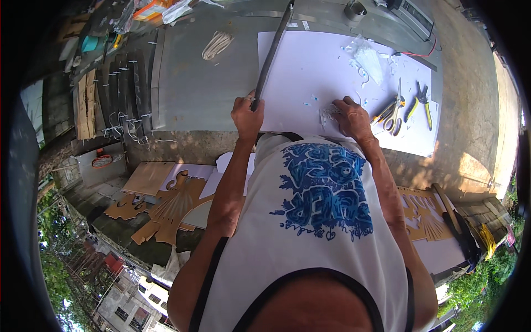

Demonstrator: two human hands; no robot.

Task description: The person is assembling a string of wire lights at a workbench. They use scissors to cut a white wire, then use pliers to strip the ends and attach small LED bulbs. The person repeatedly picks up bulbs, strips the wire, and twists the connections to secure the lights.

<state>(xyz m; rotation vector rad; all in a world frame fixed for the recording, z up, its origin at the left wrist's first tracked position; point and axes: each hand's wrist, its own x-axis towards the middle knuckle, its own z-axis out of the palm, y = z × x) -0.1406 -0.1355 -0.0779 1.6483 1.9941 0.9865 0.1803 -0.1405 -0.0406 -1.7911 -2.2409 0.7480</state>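
Observation:
My left hand [248,117] is closed around the near end of a long, narrow dark strip [272,55], which slants away over the table to its far edge. My right hand [354,118] rests at the near side of a white sheet [287,83], fingers curled down at a small heap of thin, clear plastic pieces [328,114]. What its fingertips pinch is too small to make out. To the right of that hand lie scissors [394,119] and yellow-and-black pliers [420,105]. A clear plastic bag [367,61] with small pieces lies beyond it.
A coil of pale cord [218,45] lies on the grey table [193,94]. Several dark strips with thin ties [124,94] are lined up at the left. A metal can [354,11] and a dark boxy device [410,19] stand far right. Cut brown panels [177,205] lie behind me.

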